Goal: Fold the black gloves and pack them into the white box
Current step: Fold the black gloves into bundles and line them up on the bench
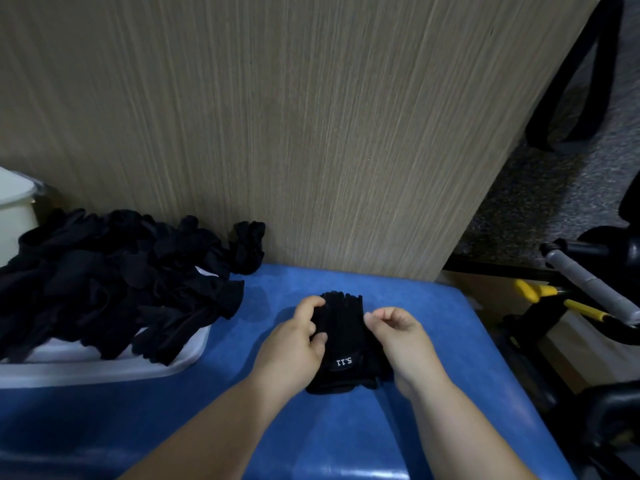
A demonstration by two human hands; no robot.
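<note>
Near the middle of the blue bench (450, 323), lying flat with its "5.11" mark up and fingers toward the wood-grain panel (311, 133): a black glove (343, 327), pinched at its left edge by the left hand (294, 344) and at its right edge by the right hand (398, 337). Well to the left, heaped on a white tray (104, 370): a pile of black gloves (104, 271).

Two hands (294, 337); one glove bundle (341, 341); one uncountable glove heap (104, 271); one white tray (104, 370); one white box (14, 209).
</note>
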